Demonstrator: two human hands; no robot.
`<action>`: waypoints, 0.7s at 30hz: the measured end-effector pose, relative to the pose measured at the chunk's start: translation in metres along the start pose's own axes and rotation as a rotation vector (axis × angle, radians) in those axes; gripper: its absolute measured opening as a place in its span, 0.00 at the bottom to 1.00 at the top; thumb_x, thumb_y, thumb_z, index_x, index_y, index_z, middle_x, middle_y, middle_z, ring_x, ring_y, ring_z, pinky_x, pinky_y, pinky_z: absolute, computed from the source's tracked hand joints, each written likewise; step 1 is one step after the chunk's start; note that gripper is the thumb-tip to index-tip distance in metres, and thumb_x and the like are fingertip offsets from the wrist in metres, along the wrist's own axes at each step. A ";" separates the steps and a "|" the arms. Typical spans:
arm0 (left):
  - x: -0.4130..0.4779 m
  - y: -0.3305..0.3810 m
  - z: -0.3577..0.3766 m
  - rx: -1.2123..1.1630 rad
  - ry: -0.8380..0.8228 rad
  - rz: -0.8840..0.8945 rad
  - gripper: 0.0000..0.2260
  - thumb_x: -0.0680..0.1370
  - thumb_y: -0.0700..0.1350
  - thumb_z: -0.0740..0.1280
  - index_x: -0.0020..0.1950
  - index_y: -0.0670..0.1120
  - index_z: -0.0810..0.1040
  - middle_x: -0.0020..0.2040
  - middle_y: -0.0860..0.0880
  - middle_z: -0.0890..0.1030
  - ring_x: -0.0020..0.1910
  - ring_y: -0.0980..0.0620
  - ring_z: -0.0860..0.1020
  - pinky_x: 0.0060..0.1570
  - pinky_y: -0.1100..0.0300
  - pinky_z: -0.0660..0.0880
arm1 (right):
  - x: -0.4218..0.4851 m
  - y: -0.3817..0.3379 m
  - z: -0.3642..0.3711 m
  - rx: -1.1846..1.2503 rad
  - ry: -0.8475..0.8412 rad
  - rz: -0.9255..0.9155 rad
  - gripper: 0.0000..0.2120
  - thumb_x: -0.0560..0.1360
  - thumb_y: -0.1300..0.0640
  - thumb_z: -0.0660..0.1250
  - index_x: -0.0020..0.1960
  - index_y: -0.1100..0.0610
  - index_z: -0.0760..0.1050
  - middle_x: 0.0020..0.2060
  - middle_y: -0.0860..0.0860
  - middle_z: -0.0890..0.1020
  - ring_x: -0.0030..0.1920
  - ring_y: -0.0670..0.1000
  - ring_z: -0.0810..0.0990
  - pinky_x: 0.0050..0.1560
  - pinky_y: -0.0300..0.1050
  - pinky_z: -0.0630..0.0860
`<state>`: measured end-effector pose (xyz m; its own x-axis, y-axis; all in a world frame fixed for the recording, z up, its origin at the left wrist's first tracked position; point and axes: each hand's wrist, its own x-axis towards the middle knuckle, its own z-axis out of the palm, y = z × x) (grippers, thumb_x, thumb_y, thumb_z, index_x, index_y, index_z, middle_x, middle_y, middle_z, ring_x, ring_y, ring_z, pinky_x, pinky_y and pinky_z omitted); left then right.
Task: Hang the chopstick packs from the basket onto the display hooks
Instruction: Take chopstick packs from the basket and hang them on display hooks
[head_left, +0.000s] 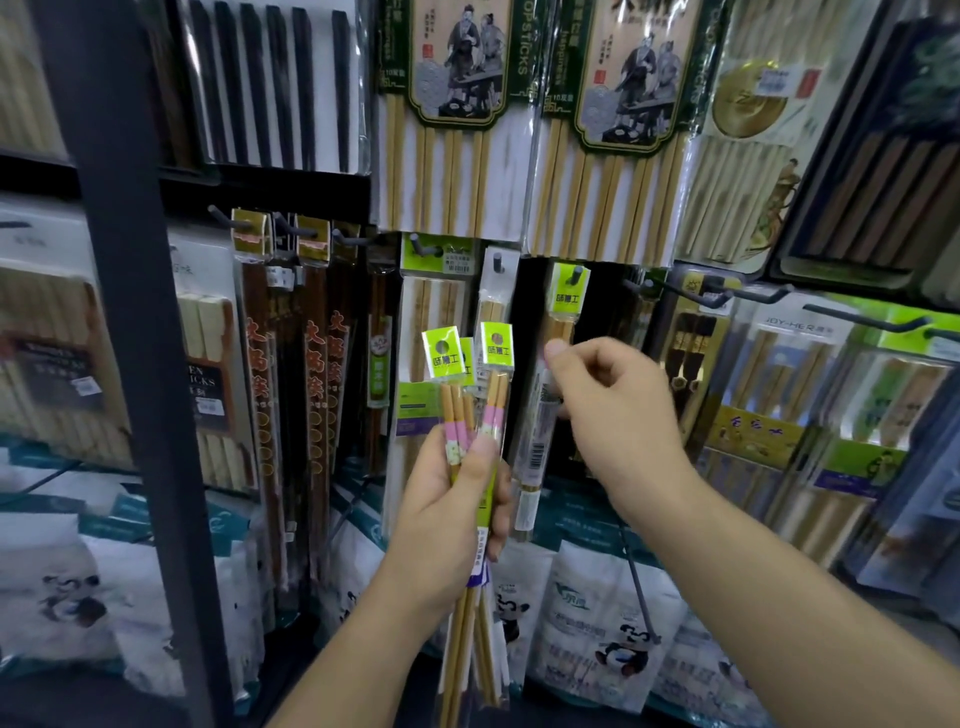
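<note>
The left grip (457, 499) is curled round a bunch of packs (470, 410) and holds them upright, green tags (442, 354) on top, in front of the hanging display. The right grip (613, 405) is raised just beside a hung pack (569, 297) on its hook (576, 274), fingers curled. Whether it pinches that pack, I cannot tell.

A shop: packaged chopsticks (449, 119) on display hooks (756, 296), barcode labels.

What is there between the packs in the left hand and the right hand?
Head view: one hanging pack in clear wrap with a barcode label, between the held packs and the right hand.
</note>
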<state>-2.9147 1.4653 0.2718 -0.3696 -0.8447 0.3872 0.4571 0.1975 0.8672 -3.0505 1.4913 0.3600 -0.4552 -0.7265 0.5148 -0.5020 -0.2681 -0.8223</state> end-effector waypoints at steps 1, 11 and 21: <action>0.000 0.000 0.001 -0.001 -0.008 0.003 0.13 0.77 0.59 0.65 0.49 0.49 0.75 0.36 0.50 0.77 0.29 0.53 0.74 0.24 0.61 0.71 | -0.008 -0.002 0.003 0.018 -0.064 0.003 0.13 0.79 0.46 0.69 0.41 0.53 0.81 0.36 0.52 0.82 0.37 0.52 0.81 0.38 0.42 0.78; -0.002 -0.001 0.007 -0.009 -0.045 0.012 0.15 0.79 0.59 0.63 0.55 0.48 0.75 0.37 0.50 0.79 0.29 0.53 0.75 0.24 0.61 0.73 | -0.016 -0.009 0.010 0.213 -0.183 0.046 0.09 0.81 0.56 0.67 0.43 0.53 0.82 0.30 0.44 0.81 0.30 0.40 0.78 0.31 0.31 0.72; -0.001 -0.012 0.003 0.180 0.083 0.051 0.21 0.80 0.60 0.55 0.54 0.44 0.76 0.38 0.62 0.81 0.38 0.67 0.79 0.39 0.76 0.73 | 0.005 -0.021 -0.003 0.281 0.005 -0.123 0.12 0.81 0.59 0.67 0.38 0.55 0.80 0.31 0.50 0.80 0.31 0.46 0.76 0.33 0.39 0.74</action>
<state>-2.9225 1.4650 0.2619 -0.2781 -0.8681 0.4112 0.3191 0.3203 0.8920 -3.0447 1.4948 0.3806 -0.4071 -0.6750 0.6154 -0.3312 -0.5188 -0.7881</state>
